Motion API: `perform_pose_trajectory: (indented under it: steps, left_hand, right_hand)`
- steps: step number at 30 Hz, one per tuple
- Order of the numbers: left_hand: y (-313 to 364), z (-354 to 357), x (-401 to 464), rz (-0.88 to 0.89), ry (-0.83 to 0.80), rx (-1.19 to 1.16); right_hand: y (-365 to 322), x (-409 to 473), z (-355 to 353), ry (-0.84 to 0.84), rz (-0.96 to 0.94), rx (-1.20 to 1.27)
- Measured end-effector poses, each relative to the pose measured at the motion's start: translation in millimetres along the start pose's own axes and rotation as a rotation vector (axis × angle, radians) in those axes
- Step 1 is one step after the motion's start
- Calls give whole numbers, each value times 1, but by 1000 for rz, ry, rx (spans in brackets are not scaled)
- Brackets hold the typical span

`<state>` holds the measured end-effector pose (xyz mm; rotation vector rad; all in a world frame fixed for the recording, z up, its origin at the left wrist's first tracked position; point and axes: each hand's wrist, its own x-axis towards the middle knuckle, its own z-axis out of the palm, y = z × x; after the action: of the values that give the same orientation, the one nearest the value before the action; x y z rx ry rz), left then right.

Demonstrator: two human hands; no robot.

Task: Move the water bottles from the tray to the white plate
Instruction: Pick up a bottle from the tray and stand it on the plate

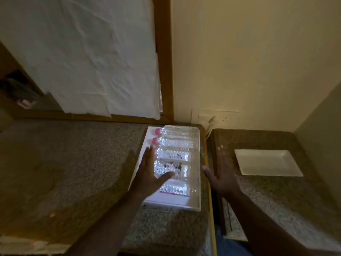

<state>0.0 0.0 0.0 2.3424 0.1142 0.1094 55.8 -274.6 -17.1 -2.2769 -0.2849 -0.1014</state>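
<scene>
A: What lay around the hands?

B: A row of clear plastic water bottles with pink caps lay on their sides in a shallow white rectangular tray, at the right edge of a speckled grey granite counter. The empty white rectangular plate sat to the right on a separate brown granite surface, well apart from the tray.

A: And the hands?

B: The left hand was spread open over the bottles' cap ends, gripping nothing. The right hand was open too, fingers extended, between tray and plate.

A: Anything in the way?

B: A gap and a wooden edge strip separated the two surfaces.

A: The room?

B: Dim. A cream wall held a white socket plate with a cord at the far side; a crumpled white sheet covered a wooden-framed panel on the left.
</scene>
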Motion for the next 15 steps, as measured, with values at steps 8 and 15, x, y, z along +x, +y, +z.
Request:
perform_pose_trajectory:
  steps: [8,15]
  left_hand:
    - [-37,18,-27,-33,-162,265]
    - [-33,-13,6,103,-411,353]
  right_hand:
    - [14,-16,24,-44,67,-23]
    - [14,-19,22,-56,142,-107]
